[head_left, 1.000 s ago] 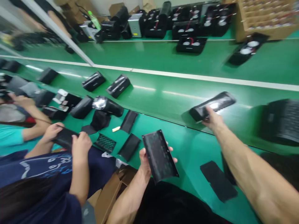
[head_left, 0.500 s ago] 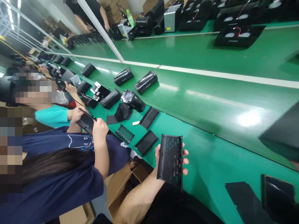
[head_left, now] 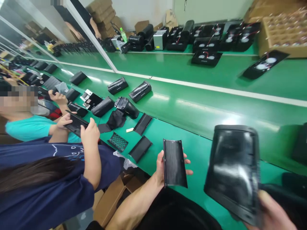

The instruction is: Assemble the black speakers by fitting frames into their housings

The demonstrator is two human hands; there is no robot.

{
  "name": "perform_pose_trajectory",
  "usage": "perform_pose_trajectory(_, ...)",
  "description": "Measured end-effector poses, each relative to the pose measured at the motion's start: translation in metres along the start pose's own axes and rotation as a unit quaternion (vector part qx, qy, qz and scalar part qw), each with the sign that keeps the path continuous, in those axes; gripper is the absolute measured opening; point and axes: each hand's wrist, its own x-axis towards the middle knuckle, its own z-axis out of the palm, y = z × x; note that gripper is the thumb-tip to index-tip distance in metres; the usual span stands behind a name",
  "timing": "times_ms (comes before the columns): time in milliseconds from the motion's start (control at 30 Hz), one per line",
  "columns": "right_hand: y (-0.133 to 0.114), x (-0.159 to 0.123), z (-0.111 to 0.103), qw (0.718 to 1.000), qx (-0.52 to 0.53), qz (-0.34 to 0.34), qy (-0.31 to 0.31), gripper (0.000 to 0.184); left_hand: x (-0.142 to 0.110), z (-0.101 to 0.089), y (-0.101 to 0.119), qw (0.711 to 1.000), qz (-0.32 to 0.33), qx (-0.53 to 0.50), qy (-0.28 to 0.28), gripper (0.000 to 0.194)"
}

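Black housing in my right hand, gripped at bottom; left hand clasps curved panel; parts not yet joined.

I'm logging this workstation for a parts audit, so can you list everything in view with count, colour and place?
Curved panel: one, black, held upright in the left hand.
Speaker housing: one, glossy black, held in the right hand.
Flat grilles and panels: several, black, on the near green bench.
Housings: many, black, along the conveyor belt.
Open units with white discs: several, black, far bench.
Cardboard boxes: brown, under the bench and at the back.
Bottle: one, green, far bench.
Co-workers: two seated at left, one holding a black panel.
Left hand: grips the panel.
Right hand: grips the housing's lower edge.
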Motion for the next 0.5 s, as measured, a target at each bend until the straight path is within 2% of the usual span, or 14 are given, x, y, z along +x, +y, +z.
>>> perform_pose_trajectory(100,-0.028,-0.005,0.012,0.999,-0.022,0.031,0.027,0.084,0.010,-0.003,-0.017,0.999,0.036,-0.003,0.003,0.076)
perform_pose_trajectory(200,-0.044,-0.008,0.034,0.991,-0.131,-0.005,0.010,0.103,0.021,-0.002,-0.030,1.000,0.021,0.008,0.014,0.073)
perform_pose_trajectory(300,-0.046,-0.008,0.048,0.977,-0.213,-0.032,-0.002,0.103,0.027,0.004,-0.038,0.999,0.004,0.038,0.014,0.075)
perform_pose_trajectory(500,-0.046,-0.004,0.049,0.950,-0.307,-0.053,-0.001,0.101,0.034,0.022,-0.043,0.996,0.067,0.057,-0.004,0.085)
